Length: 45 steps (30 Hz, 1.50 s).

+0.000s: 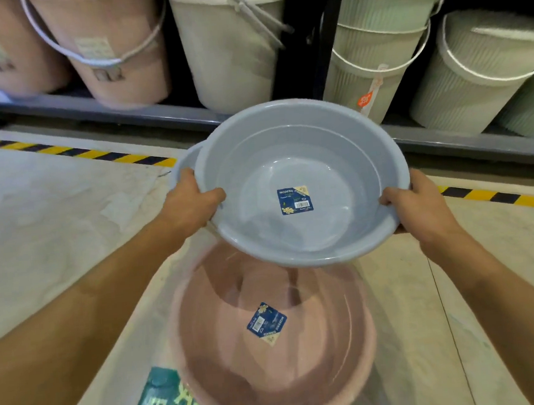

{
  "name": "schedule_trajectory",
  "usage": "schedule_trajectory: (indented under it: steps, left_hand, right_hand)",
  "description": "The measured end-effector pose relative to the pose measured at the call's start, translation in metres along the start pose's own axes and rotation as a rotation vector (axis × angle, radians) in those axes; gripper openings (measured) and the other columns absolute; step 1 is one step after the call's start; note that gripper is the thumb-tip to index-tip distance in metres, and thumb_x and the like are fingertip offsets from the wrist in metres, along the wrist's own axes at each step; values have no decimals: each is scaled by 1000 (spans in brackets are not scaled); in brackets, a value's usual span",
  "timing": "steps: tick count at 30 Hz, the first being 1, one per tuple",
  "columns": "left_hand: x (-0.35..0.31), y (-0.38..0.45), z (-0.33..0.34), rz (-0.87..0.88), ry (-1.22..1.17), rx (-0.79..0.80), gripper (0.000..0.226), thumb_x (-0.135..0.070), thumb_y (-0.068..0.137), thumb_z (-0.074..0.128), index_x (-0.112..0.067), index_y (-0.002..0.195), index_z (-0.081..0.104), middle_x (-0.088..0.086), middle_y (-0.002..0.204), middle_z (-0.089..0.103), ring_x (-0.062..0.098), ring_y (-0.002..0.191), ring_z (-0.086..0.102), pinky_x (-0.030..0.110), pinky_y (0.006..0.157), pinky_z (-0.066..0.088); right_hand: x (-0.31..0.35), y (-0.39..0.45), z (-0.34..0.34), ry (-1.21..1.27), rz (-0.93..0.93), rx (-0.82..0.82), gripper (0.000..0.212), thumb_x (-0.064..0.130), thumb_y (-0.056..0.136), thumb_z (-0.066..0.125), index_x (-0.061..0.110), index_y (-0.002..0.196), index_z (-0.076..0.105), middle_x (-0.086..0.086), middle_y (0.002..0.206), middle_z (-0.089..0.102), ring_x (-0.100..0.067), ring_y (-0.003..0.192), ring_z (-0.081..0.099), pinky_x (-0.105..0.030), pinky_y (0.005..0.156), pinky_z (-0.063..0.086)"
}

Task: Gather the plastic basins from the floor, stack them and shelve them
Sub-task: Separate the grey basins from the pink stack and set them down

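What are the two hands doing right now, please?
Left hand: grips the left rim of the blue basin, thumb curled inside.
Right hand: grips the blue basin's right rim, thumb inside.

Both bare forearms reach up from the lower corners toward mid-frame; the left hand [191, 200] sits left of centre, thumb hooked forward and fingers curled in a grip. The right hand [415, 202] mirrors it at centre right, thumb pointing inward; its fingers are hidden.
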<state>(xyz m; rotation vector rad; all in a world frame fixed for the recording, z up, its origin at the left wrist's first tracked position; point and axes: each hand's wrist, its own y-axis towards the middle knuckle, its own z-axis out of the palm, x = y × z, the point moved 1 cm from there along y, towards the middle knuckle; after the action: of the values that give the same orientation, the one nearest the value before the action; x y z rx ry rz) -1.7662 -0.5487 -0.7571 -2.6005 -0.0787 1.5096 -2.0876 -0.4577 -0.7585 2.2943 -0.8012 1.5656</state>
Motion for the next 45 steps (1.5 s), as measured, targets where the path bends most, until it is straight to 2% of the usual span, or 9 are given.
schedule_trajectory:
  steps: [6, 10, 14, 19, 23, 27, 33, 40, 45]
  left_hand:
    - [19, -56, -39, -39, -4, 47, 39, -19, 88, 65, -20, 123, 46, 5, 110, 61, 25, 94, 65, 37, 65, 57]
    - [48, -91, -50, -90, 78, 79, 41, -24, 85, 65, -12, 121, 48, 9, 108, 62, 30, 96, 64, 49, 77, 59]
    - [80, -111, -49, -105, 104, 92, 39, -28, 87, 65, -17, 121, 48, -3, 103, 60, 19, 94, 62, 29, 64, 48]
    - [110, -122, -34, -149, 107, 146, 51, -25, 91, 59, -22, 139, 43, -6, 112, 59, 14, 94, 57, 21, 65, 42]
    - [128, -129, -22, -162, 172, 171, 60, -23, 94, 57, -19, 148, 34, -2, 114, 52, 20, 99, 52, 30, 80, 39]
    - [140, -131, -12, -149, 210, 206, 58, -24, 96, 55, -18, 148, 31, 3, 121, 55, 21, 100, 51, 34, 84, 41]
    - [155, -130, -2, -173, 226, 220, 56, -24, 99, 51, -14, 149, 26, 13, 132, 54, 25, 102, 51, 41, 93, 47]
    - [162, -128, 0, -210, 242, 234, 60, -28, 100, 48, -15, 151, 19, 16, 130, 56, 34, 109, 57, 50, 98, 49]
    - [162, -129, -2, -217, 246, 246, 62, -31, 100, 48, -18, 153, 18, 14, 129, 56, 32, 108, 57, 47, 98, 49]
  right_hand:
    - [5, -48, -2, -91, 11, 104, 37, 15, 81, 61, 25, 116, 56, 0, 102, 65, -26, 85, 68, -34, 56, 54]
    - [-8, -77, -2, -141, 20, 145, 38, 17, 81, 60, 29, 117, 55, 3, 100, 65, -24, 83, 68, -32, 53, 53]
    - [-28, -98, 2, -174, 68, 176, 40, 18, 81, 61, 33, 118, 54, 5, 100, 65, -23, 83, 67, -32, 53, 54]
    - [-58, -116, 9, -347, 101, 135, 36, 30, 73, 64, 32, 108, 57, 0, 97, 67, -29, 86, 66, -48, 76, 59]
    - [-81, -122, 15, -524, 119, 147, 27, 31, 75, 64, 25, 102, 65, -8, 103, 62, -30, 83, 63, -43, 79, 54]
    - [-100, -128, 18, -593, 150, 185, 37, 36, 79, 62, 31, 116, 62, -5, 102, 62, -31, 89, 61, -41, 80, 50]
    - [-112, -128, 24, -606, 164, 189, 40, 36, 80, 61, 32, 120, 58, -2, 99, 64, -32, 90, 61, -39, 76, 47]
    - [-120, -126, 29, -574, 192, 166, 37, 33, 82, 62, 32, 119, 59, 2, 95, 64, -30, 87, 60, -37, 73, 42]
    - [-122, -129, 31, -540, 180, 156, 39, 32, 86, 61, 30, 125, 56, 6, 91, 61, -28, 83, 59, -36, 72, 41]
